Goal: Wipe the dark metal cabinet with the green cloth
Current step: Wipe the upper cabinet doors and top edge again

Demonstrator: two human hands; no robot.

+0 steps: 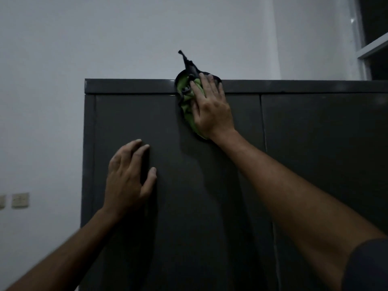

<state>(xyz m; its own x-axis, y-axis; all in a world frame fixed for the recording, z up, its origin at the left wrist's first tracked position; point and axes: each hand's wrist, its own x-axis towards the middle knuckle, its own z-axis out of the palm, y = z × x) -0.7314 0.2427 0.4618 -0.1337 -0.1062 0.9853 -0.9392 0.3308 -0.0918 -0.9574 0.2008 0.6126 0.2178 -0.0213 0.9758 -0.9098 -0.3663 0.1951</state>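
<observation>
We find the right hand (212,108) pressed flat, fingers spread, on the green cloth (189,106), which it pins against the top of the cabinet (315,154) front. The cloth lies bunched under the palm, straddling the seam between the top rail and the left door; it has a dark edge, and a dark tail of it stands up above the cabinet's top edge. The left hand (129,175) rests open and empty on the left door, lower down and well apart from the cloth, fingers splayed; we judge it to be bracing.

On progress: wiping is under way at the upper edge. A faint sheen and streaks show on the left door below the cloth, which may mark a wiped band, but the light is dim and we cannot say how much has been covered. The right door, beyond the vertical seam, shows no such marks that we can make out. The cabinet's lower part is out of view, and its top face and sides are hidden.

We judge that most of the front remains: the rest of the left door, the top rail to either side, and the whole right door.
</observation>
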